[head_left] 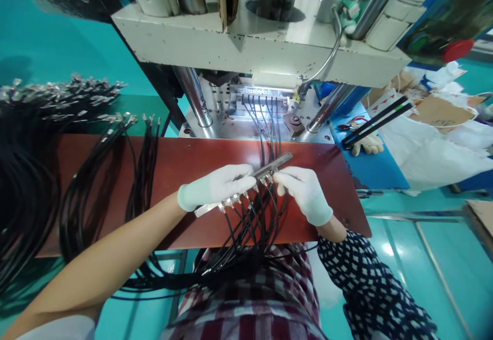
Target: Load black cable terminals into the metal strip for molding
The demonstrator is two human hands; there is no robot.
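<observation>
My left hand point(215, 186), in a white glove, grips a long metal fixture bar point(275, 163) held slantwise above a red-brown worktop point(181, 160). Several black cables point(250, 222) with metal end terminals sit in the bar and trail down toward my lap. My right hand point(304, 191), also gloved, pinches a cable end at the bar's upper part. Behind the hands, several more black cables point(265, 124) lie loaded in the machine's mould point(258, 106).
A press machine point(254, 47) with steel columns point(194, 96) stands right behind the worktop. A big bundle of black cables point(77, 175) with terminals lies on the left. Another person's gloved hand point(367, 145) rests on a blue surface point(370, 168) to the right, near white bags point(431, 150).
</observation>
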